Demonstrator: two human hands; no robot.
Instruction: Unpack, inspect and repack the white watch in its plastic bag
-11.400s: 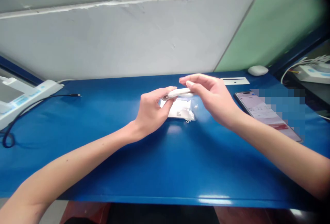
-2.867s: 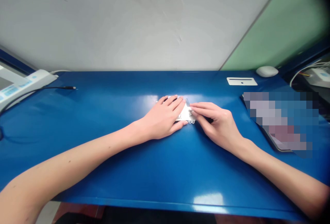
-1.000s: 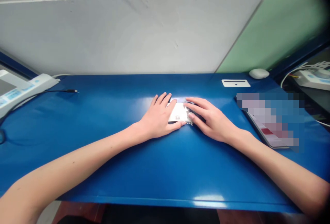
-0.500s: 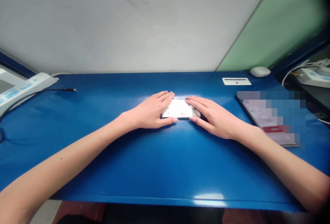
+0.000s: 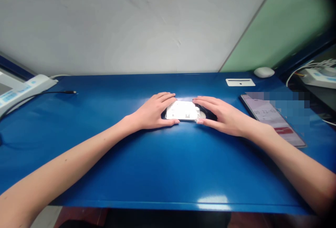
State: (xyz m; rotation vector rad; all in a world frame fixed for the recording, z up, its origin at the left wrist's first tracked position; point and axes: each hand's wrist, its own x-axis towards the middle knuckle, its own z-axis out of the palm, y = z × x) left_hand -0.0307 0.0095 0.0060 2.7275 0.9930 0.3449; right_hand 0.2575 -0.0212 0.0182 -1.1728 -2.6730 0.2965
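Observation:
A small flat rectangular item (image 5: 183, 110) lies on the blue table between my hands. Its bright top has faint dark print and strong glare, its front edge looks dark, and a pale rounded bit shows at its right end. I cannot make out its kind. My left hand (image 5: 156, 112) curves round the left end, thumb along the front edge and fingers at the far edge. On the opposite end, my right hand (image 5: 219, 114) has its thumb at the front corner and fingertips at the back corner, with a gap at the palm.
A smartphone (image 5: 273, 119), partly blurred out, lies at the right under my forearm. Behind it are a white card (image 5: 240, 82) with a dark slot and a white rounded case (image 5: 264, 72). A power strip (image 5: 28, 87) and black cable (image 5: 57, 92) occupy the left; a pale wall (image 5: 131, 32) bounds the back.
My right hand has shifted slightly right, and more of the item's right end shows. My left hand has barely moved. The item still lies flat.

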